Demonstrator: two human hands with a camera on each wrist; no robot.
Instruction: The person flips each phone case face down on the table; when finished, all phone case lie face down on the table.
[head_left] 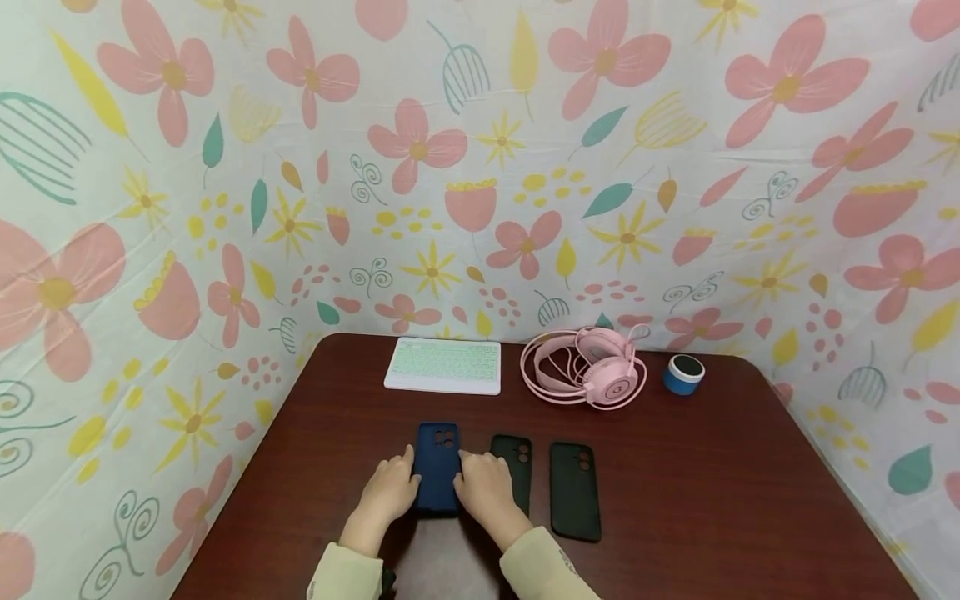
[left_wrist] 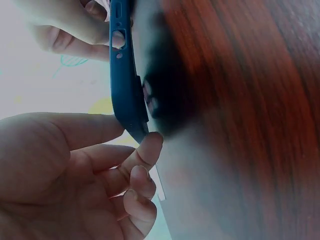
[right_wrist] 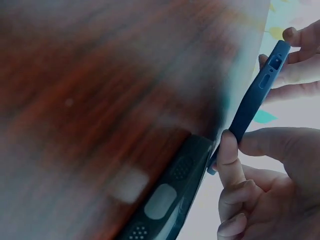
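Note:
Both hands hold a dark blue phone case (head_left: 437, 471) by its two long sides, its camera cutouts at the far end. In the head view the left hand (head_left: 392, 486) is at the case's left edge. On the opposite edge is the right hand (head_left: 486, 485). Each wrist view shows thumb and forefinger pinching the blue case (left_wrist: 121, 82), with small port openings along its end; it is raised off the table. Just right of the right hand lies a dark green phone case (head_left: 517, 454), partly hidden by that hand. Beyond it is a second dark phone case (head_left: 575, 493).
On the brown wooden table (head_left: 697, 492), a white keyboard (head_left: 442, 388) with green keys lies at the back. Pink headphones (head_left: 611, 379) with a coiled cable sit to its right, then a small blue and white round device (head_left: 681, 382). Flowered cloth (head_left: 480, 208) hangs behind.

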